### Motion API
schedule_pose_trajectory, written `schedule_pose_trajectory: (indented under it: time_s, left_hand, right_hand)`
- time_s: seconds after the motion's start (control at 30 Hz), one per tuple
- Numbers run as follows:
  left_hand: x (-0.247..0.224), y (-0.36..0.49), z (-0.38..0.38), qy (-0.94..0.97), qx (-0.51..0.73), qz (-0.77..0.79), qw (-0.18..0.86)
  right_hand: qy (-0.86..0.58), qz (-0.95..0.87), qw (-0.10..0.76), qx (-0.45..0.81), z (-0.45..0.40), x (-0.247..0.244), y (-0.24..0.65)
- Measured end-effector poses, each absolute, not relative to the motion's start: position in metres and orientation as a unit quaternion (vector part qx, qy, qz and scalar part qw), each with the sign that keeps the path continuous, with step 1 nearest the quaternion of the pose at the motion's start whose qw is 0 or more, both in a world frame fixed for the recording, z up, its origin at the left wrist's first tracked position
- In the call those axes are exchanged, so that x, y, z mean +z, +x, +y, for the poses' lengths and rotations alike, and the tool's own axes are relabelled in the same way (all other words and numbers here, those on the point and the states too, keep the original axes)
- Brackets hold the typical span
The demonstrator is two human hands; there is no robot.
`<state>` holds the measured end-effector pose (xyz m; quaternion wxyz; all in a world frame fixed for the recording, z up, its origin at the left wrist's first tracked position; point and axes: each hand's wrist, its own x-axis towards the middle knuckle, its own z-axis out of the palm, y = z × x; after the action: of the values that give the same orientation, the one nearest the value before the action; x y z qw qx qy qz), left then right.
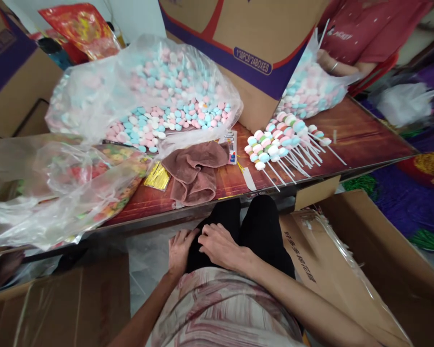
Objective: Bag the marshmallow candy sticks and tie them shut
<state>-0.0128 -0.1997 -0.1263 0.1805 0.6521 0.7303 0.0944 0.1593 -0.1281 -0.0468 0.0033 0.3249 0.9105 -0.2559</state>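
My left hand (180, 248) rests on my left thigh, its fingers loosely bent and nothing visible in them. Beside it, my right hand (222, 246) lies across the same thigh of my black trousers (262, 226), fingers slightly curled, holding nothing that I can see. On the table before me is a crumpled brown cloth (195, 171), with a gold packet (157, 176) at its left. Several marshmallow skewers (271, 144) on white sticks lie piled to the right. Behind the cloth, a large clear bag (148, 72) spills pink, blue and white marshmallows (173, 117).
A co-worker (361, 43) sits at the far right behind another marshmallow bag (307, 94). A tall carton (246, 43) stands on the table (369, 125). Clear plastic wrapping (75, 193) covers the left side. An open cardboard box (325, 255) stands by my right leg.
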Motion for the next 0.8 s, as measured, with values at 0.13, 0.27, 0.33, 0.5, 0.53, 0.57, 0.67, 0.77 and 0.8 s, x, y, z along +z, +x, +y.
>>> schedule_pose_trajectory:
  time_s: [0.13, 0.27, 0.33, 0.5, 0.53, 0.57, 0.67, 0.77, 0.8]
  left_hand:
    - [-0.116, -0.024, -0.215, 0.677, 0.067, 0.711, 0.176]
    - [-0.1, -0.076, -0.248, 0.723, 0.061, 0.641, 0.252]
    - [-0.093, -0.108, -0.257, 0.727, 0.034, 0.632, 0.267]
    - [-0.073, -0.132, -0.237, 0.716, 0.133, 0.645, 0.232]
    - [-0.066, -0.126, -0.227, 0.718, 0.175, 0.638, 0.214]
    - [-0.058, -0.117, -0.217, 0.72, 0.219, 0.63, 0.194]
    - [-0.029, -0.087, -0.184, 0.719, 0.329, 0.594, 0.146]
    - [-0.007, -0.061, -0.154, 0.702, 0.424, 0.559, 0.119]
    - [-0.003, -0.055, -0.146, 0.7, 0.448, 0.544, 0.116]
  right_hand:
    - [0.33, 0.914, -0.052, -0.231, -0.113, -0.019, 0.163]
    - [0.431, 0.876, -0.17, -0.138, -0.08, 0.018, 0.147]
    - [0.466, 0.86, -0.193, -0.079, -0.059, 0.026, 0.132]
    - [0.508, 0.853, -0.111, -0.051, -0.008, 0.017, 0.093]
    - [0.499, 0.859, -0.102, -0.055, 0.0, 0.017, 0.089]
    - [0.494, 0.861, -0.105, -0.057, 0.007, 0.02, 0.088]
    - [0.496, 0.848, -0.178, -0.059, 0.017, 0.047, 0.107]
    - [0.471, 0.822, -0.302, -0.105, 0.008, 0.087, 0.157]
    - [0.461, 0.813, -0.331, -0.128, -0.001, 0.097, 0.178]
